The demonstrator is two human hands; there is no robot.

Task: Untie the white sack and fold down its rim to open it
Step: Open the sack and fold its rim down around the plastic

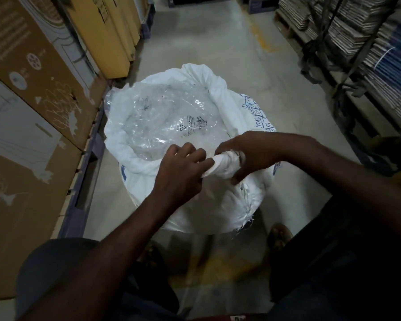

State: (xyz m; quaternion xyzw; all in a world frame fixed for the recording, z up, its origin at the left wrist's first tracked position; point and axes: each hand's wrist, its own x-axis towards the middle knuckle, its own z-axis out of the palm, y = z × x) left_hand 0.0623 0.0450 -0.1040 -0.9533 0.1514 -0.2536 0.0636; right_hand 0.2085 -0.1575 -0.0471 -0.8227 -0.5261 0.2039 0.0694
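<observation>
rolling the rim down is the step in hand: the white sack (pixel 178 144) stands on the floor (pixel 229 54) between the person's feet, mouth already open, clear plastic liner (pixel 169 119) showing inside. left hand (pixel 183 167) pinches the near rim; right hand (pixel 243 154) grips a twisted wad of the same cloth — whether a knot remains in it cannot be told. next move, by judgement: loosen that wad and turn it outward. cardboard boxes (pixel 33 100) press close on the left side — little room there; stacked shelves (pixel 368 42) stand well apart.
</observation>
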